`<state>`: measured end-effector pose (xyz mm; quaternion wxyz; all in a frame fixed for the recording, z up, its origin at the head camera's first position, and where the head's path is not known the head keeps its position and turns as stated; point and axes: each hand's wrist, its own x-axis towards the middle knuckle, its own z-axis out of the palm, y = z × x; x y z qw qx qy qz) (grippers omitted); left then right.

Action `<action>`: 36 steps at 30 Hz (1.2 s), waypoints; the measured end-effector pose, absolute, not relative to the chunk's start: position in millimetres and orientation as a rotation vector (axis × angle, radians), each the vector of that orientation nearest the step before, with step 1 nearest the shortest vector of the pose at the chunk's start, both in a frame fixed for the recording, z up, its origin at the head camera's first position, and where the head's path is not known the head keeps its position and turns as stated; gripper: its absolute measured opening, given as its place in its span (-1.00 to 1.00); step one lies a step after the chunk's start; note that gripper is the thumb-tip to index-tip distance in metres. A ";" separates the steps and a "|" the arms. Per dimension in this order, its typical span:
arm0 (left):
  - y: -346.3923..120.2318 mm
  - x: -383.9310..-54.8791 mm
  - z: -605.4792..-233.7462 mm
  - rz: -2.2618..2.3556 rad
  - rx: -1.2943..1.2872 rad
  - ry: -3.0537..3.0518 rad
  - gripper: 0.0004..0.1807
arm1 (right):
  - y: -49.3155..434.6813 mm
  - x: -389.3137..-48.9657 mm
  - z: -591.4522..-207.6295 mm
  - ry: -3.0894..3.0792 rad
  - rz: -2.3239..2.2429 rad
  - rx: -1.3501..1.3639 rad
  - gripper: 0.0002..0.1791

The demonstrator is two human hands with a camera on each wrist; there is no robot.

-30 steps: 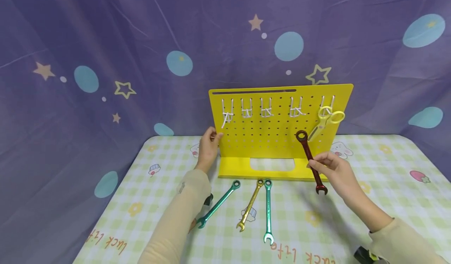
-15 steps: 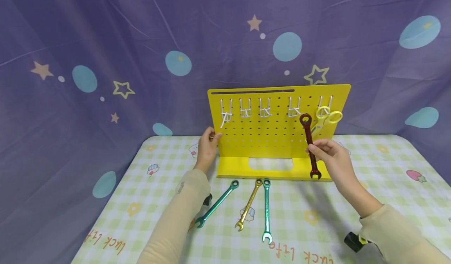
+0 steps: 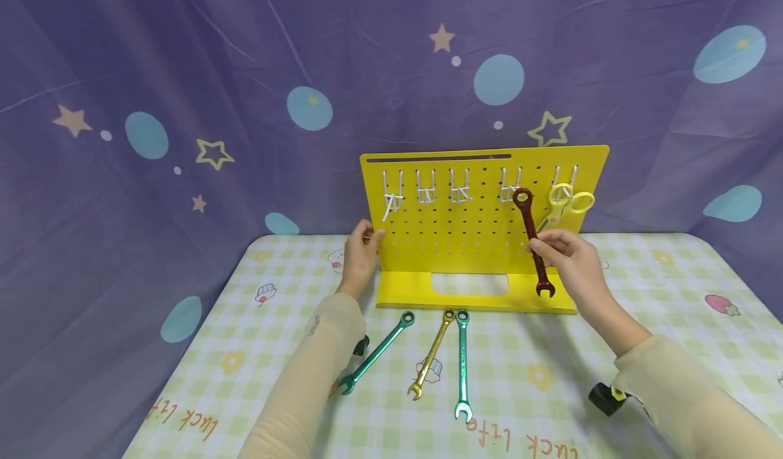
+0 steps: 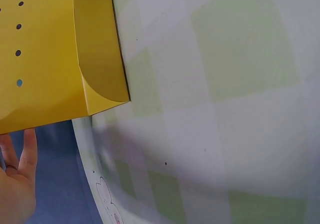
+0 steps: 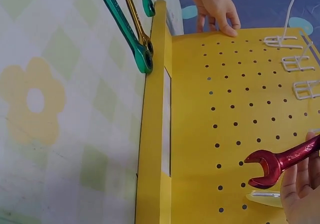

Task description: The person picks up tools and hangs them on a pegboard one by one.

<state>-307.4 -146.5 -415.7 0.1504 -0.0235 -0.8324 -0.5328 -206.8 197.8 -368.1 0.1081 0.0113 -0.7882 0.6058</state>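
My right hand [image 3: 575,262] pinches a dark red combination wrench [image 3: 529,222] around its shaft, ring end up, in front of the yellow pegboard [image 3: 453,245]. The ring overlaps a white hook [image 3: 509,185] right of the board's middle in the head view. In the right wrist view, the wrench's open jaw end [image 5: 267,169] points away from the fingers. My left hand [image 3: 361,253] holds the board's left edge, thumb at the front and fingers partly hidden behind it. Yellow scissors [image 3: 569,200] hang from the rightmost hook, just right of the wrench.
On the checked tablecloth [image 3: 245,350] before the board lie a green wrench [image 3: 379,350], a gold wrench [image 3: 433,355] and another green wrench [image 3: 463,364]. More white hooks [image 3: 426,188] fill the board's left half. A purple curtain [image 3: 391,58] stands behind.
My right hand has raised the red wrench from low before the board up to hook height, lately shifting it slightly left. The left hand stays at the board's edge.
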 end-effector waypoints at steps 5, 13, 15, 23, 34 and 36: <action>-146.3 -307.7 -415.5 -1.532 -0.062 -2.390 -0.78 | 195.7 -213.5 -370.3 -2.337 1.757 0.006 -0.68; -146.5 -309.6 -417.5 -1.540 -0.070 -2.376 -0.79 | 194.6 -223.4 -372.2 -2.318 1.796 -0.018 -0.66; -146.4 -310.0 -418.3 -1.544 -0.070 -2.376 -0.79 | 193.7 -225.3 -372.8 -2.314 1.801 -0.021 -0.67; -146.6 -310.9 -419.9 -1.552 -0.063 -2.372 -0.78 | 189.4 -231.7 -376.9 -2.290 1.837 -0.029 -0.72; -146.4 -309.5 -418.8 -1.542 -0.060 -2.368 -0.79 | 190.0 -237.6 -379.7 -2.326 1.823 -0.056 -0.63; -146.3 -309.6 -418.7 -1.539 -0.055 -2.369 -0.78 | 189.8 -239.5 -380.3 -2.328 1.826 -0.053 -0.63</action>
